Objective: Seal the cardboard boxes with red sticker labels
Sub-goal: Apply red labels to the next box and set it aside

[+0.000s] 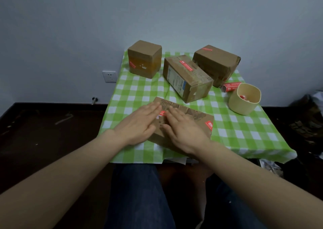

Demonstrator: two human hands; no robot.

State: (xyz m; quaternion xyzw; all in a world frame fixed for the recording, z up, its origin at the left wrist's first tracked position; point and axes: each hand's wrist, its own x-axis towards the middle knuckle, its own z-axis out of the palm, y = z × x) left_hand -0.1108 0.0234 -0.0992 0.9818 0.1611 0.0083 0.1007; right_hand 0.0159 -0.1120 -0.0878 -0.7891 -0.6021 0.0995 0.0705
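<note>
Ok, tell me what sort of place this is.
Probably a room in a home, used as a makeshift packing spot: a green checked tablecloth as the work surface, a bare wall with a household wall socket, and a few small cardboard boxes bearing red sticker labels.

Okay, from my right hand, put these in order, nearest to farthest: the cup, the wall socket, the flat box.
1. Flat box: directly under the right hand, which presses on it.
2. Cup: on the table, off to the right.
3. Wall socket: on the wall, far left, beyond the table.
</note>
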